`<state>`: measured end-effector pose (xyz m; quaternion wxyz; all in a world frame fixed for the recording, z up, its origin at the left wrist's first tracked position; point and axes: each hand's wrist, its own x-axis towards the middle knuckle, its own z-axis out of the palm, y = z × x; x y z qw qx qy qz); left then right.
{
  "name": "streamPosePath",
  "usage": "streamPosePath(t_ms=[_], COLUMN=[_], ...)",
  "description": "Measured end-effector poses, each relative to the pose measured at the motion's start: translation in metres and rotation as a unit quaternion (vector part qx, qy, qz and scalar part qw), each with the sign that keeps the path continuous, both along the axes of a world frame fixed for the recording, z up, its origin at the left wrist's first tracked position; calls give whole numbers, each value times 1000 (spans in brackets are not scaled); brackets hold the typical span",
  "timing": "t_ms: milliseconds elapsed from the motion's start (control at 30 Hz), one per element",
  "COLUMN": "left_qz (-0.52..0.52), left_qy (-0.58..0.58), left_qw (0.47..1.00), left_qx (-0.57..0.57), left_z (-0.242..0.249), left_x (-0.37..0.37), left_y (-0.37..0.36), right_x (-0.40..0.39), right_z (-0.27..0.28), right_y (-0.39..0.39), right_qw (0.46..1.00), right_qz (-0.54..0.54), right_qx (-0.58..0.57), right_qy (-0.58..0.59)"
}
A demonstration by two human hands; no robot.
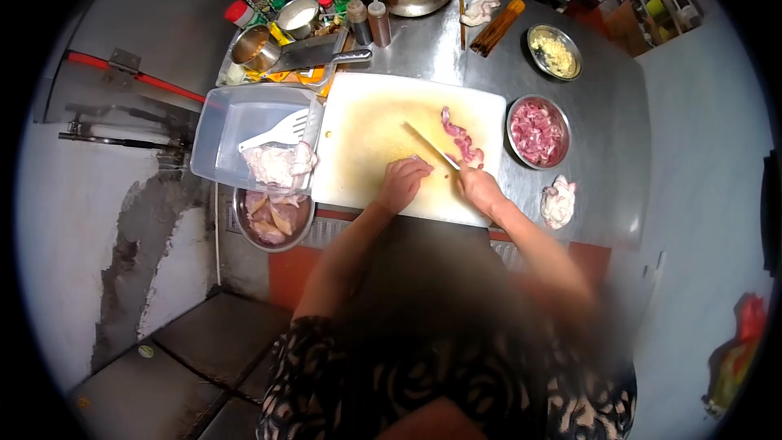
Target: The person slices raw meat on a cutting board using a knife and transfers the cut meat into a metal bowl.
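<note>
A white cutting board [358, 130] with a yellowed middle lies in front of me. My right hand [479, 189] is closed round the handle of a knife [429, 143], whose blade points up and left over the board. Bent fingers of my left hand [402, 182] press on a small piece of meat [423, 164] left of the blade, mostly covered by the hand. Strips of cut pink meat [461, 137] lie on the board right of the knife. Beside the board's right edge stands a metal bowl of meat pieces [538, 132].
Left of the board, a plastic tub [224, 114] holds pale meat and a slotted spatula; a bowl of chicken [273, 218] is below it. Bottles [379, 24], a cleaver [318, 59] and a sauce basin [411, 4] stand behind. Garlic bowl [554, 53] and cloth-like white lump [559, 202] are right.
</note>
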<state>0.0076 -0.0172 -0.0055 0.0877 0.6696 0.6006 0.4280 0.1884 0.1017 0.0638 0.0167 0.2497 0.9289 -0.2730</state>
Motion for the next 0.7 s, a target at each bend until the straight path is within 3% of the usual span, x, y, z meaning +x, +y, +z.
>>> streamPosePath(t_ms=[100,200,267,333,400,600,700], left_qz=[8,26,32,25,30,48,53], left_qy=[16,30,28,21,17,8,-1], left_qw=[1000,999,999,999,999,999,999], left_qx=[6,-21,-33,-24,-20,-3,-8], left_z=[5,5,0,-4,-8,-15,-14], left_x=[3,3,1,0,0,0,1], left_y=[-4,-6,-5,-4,-2,-4,-5], right_x=[23,32,36,28,14,-66,-59], right_z=[0,29,37,33,13,-17,-15], right_y=[-4,-22,-34,-38,-33,-26,-19], right_qw=[995,999,995,995,999,999,999], right_qz=[-62,-26,36,19,-5,16,32], right_qx=[75,36,36,24,-16,28,14], right_qy=[-34,-24,-83,-93,-37,13,10])
